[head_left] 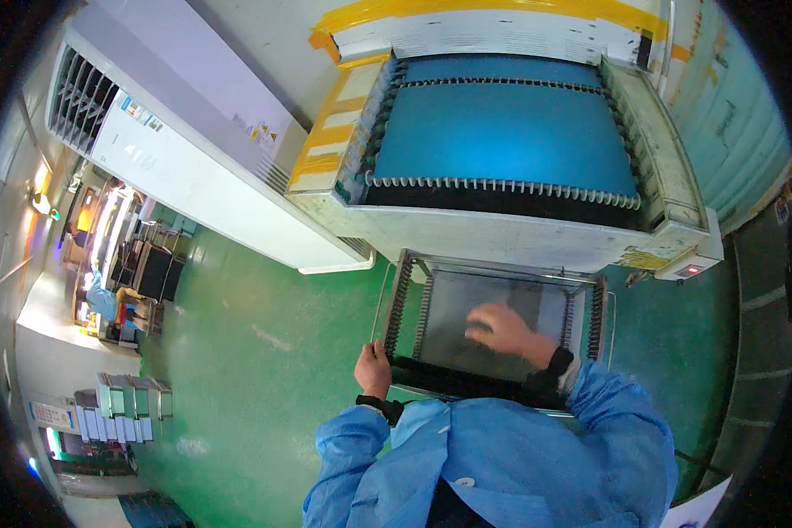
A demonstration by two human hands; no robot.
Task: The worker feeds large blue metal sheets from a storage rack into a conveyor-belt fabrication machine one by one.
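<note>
A metal rack (pixel 402 304) with coiled springs along its sides stands in front of me. My left hand (pixel 374 370) is closed around the thin rod at the rack's near left corner. Over the middle of the rack hovers my right hand (pixel 504 331), slightly blurred, its fingers apart and pointing left with nothing visible in them. Below that hand, a flat grey surface (pixel 453 304) shows inside the rack; I cannot tell whether it is a panel or the rack's floor. A dark strip (pixel 449 377) runs along the rack's near side.
Beyond the rack is a conveyor machine (pixel 493 224) with blue sheets (pixel 502 132) lying between rows of small white rollers. A tall white cabinet (pixel 211 189) with vents leans into view at left. Stacked bins (pixel 128 405) and a person in blue (pixel 101 301) are farther left on the green floor.
</note>
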